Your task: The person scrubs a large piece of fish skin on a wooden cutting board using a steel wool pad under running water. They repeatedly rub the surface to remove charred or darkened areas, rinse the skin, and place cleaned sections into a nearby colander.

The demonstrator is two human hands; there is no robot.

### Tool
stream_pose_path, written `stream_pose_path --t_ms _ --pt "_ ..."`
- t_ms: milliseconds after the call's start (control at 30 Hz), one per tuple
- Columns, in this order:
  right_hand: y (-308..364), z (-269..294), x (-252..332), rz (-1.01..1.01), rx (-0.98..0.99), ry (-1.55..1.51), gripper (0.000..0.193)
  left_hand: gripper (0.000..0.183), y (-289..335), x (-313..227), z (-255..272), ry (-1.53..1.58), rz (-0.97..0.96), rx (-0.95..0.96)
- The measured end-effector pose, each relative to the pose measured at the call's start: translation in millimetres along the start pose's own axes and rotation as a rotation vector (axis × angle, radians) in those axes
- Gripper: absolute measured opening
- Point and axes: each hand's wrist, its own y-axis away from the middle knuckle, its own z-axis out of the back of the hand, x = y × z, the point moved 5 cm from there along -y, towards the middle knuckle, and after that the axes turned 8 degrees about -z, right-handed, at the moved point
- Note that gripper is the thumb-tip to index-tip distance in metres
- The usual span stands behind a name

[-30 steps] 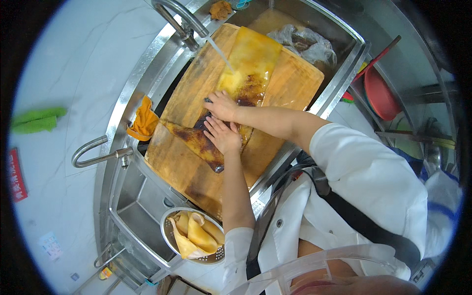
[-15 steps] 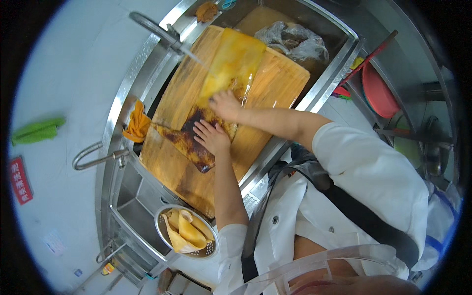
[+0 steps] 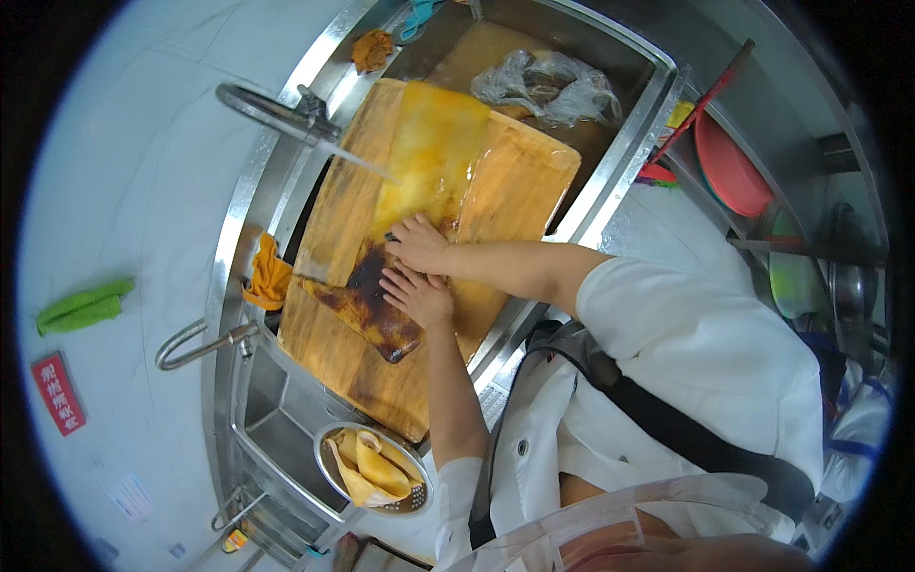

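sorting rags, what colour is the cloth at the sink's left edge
Orange cloth, clearest in the head view.

Bright, even light fills the scene, washing the white wall at the left of the frame almost featureless. Soft glare sits on the wet cutting board (image 3: pixel 429 191) near the upper centre and along the steel sink rim (image 3: pixel 620 153). Shadows are faint. Fisheye distortion bends edges toward the black circular border, where detail softens.

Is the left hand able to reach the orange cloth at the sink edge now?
Probably yes: the left hand rests on the wooden board, and nothing stands between it and the orange cloth.
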Motion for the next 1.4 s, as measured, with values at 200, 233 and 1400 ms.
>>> stream_pose_path --t_ms 200,233,1400 --pt "-44.6 49.5 -136.7 -0.218 -0.036 0.185 0.020 0.062 -0.6 -4.2 6.2 0.023 0.009 -0.035" --pt "-42.4 64.6 -152.5 -0.286 -0.152 0.154 0.020 0.062 0.2 -4.8 6.9 0.028 0.005 -0.042" --pt "20.4 47.4 -93.2 -0.218 0.032 0.122 0.024 0.057 -5.5 -6.3 0.4 -0.099 0.069 0.014"
